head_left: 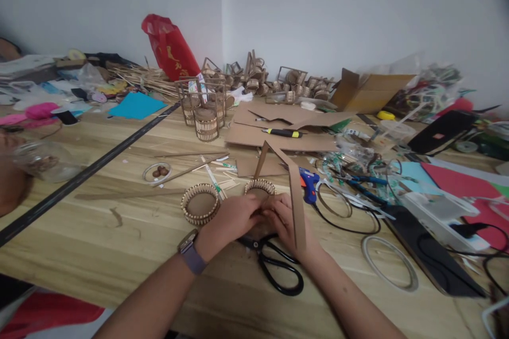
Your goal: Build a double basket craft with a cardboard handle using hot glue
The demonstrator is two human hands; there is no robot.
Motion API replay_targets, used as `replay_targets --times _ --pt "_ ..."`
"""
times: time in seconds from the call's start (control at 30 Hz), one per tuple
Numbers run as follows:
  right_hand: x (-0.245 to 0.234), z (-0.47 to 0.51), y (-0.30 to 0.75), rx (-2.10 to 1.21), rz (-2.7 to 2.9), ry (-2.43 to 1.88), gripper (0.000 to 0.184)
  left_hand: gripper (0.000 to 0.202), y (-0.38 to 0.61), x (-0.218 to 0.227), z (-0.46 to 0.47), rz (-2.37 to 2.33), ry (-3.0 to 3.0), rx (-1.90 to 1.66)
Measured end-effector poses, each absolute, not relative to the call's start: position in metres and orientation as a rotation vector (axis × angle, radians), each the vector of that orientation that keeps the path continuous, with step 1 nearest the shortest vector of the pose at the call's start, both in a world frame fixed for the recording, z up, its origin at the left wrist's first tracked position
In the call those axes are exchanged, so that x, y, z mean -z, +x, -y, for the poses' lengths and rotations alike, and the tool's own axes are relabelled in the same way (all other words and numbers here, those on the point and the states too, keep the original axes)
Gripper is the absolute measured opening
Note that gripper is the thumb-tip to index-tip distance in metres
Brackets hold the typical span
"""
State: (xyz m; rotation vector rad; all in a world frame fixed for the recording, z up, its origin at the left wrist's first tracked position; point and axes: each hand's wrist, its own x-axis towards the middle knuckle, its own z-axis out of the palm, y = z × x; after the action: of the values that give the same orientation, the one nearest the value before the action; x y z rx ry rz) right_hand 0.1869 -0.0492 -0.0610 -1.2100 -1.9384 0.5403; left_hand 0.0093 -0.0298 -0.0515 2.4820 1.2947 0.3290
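Head-worn view, down onto cluttered worktable point(119, 254)

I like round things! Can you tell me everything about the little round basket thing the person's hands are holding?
The small round basket looks like a flat brown cardboard disc ringed by short, pale upright sticks, like a tiny fence. It sits flat on the wooden table, beside a matching one to its left. Only its far rim shows; the left hand and right hand cover the near part, both touching it. A folded cardboard strip stands close to its right.
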Motion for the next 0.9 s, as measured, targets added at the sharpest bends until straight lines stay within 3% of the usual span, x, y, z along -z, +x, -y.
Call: replay_targets --times 0.9 --pt "0.055 0.048 0.189 -0.508 2.008 -1.062 0.013 0.016 -0.001 0.052 0.025 -1.134 2.351 -0.488"
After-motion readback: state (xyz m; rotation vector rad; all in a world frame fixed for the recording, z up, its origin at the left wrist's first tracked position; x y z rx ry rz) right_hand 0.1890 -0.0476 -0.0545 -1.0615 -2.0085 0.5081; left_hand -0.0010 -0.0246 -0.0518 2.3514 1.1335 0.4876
